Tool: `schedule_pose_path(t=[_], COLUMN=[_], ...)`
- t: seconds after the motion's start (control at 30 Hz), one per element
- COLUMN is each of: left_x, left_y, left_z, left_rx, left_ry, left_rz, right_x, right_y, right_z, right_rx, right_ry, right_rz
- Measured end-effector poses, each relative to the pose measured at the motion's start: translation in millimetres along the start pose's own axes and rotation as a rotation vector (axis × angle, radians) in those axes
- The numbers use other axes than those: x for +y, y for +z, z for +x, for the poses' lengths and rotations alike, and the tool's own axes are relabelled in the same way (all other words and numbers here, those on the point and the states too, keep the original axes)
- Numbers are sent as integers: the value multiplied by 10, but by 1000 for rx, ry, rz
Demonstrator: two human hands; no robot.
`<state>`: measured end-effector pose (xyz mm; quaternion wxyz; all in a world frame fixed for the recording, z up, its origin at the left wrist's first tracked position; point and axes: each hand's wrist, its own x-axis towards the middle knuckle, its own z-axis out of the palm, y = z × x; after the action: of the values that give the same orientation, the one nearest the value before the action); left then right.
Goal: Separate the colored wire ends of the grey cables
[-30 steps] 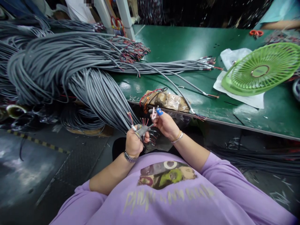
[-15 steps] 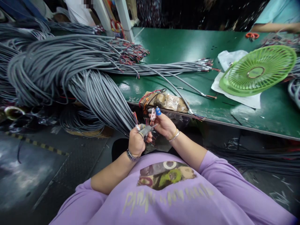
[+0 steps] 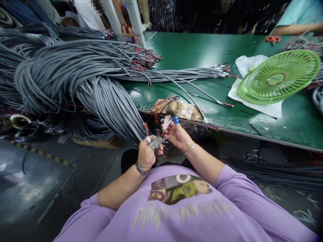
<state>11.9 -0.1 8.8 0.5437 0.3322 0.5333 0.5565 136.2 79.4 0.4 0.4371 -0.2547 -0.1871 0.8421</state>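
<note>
My left hand [image 3: 146, 153] is closed around the end of a grey cable, whose thin coloured wires [image 3: 146, 129] fan out above a white band. A grey wrapped piece [image 3: 156, 142] lies along the thumb side of this hand; whether it covers the thumb cannot be made out. More thin wires [image 3: 158, 131] stick up beside it, toward my right hand. My right hand [image 3: 180, 136] is close by on the right, its thumb in a blue fingertip cover [image 3: 176, 119] and held away from the fingers. Pinkish-white wrapping [image 3: 166, 122] shows at its fingertips, near the wires.
A large bundle of grey cables [image 3: 108, 104] hangs over the bench edge on the left. The green bench [image 3: 191, 47] carries more cables [image 3: 186, 74], a taped block [image 3: 176, 109], a green fan [image 3: 280, 77] and orange-handled scissors [image 3: 273, 39]. A person's arm [image 3: 295, 29] rests at the far right.
My right thumb has moved right and away from the fingers. The pinkish-white wrapping shows more fully. My left hand stays closed at nearly the same spot.
</note>
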Motion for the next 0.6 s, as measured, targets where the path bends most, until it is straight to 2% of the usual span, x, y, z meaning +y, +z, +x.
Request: schedule_pose_path(t=[0.17, 0.27, 0.43, 0.6], left_x=[-59, -107, -119, -59], left_y=[-128, -176, -179, -159], left_z=[-72, -89, -77, -19], left_rx=[-12, -28, -74, -295], left_ry=[31, 42, 16, -136], left_rz=[79, 127, 200, 349], right_x=[-92, -138, -157, -73], right_y=[-209, -231, -104, -44], right_z=[-108, -163, -193, -191], right_rx=[-155, -253, -245, -337], right_ry=[185, 236, 109, -8], right_rz=[-287, -458, -636, -752])
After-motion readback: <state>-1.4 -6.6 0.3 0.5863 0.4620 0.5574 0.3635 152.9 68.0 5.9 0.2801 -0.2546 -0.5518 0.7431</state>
